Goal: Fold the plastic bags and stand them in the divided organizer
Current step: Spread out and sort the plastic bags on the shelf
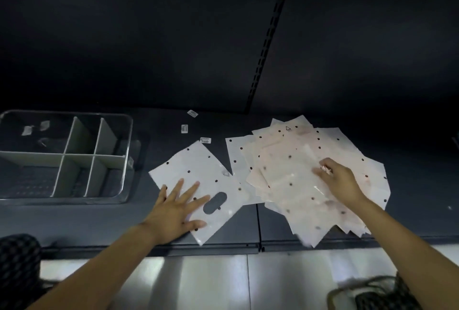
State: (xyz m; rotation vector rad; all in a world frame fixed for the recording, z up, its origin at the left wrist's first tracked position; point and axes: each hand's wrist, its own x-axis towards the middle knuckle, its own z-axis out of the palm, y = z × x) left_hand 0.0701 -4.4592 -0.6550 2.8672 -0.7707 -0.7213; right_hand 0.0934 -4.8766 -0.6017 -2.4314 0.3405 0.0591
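Organizer (pixel 65 154) holds perhaps scraps; left grip (pixel 177 209) flat, right grip (pixel 337 178) unclear.

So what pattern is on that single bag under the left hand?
The single plastic bag is milky white with scattered small dark dots and a dark oval handle cutout, seen in the head view.

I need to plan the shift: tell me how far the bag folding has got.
Barely started. The organizer holds no folded bags. In hand: left hand presses one bag flat, unfolded; right hand is on the pile. Left: folding and standing every bag.
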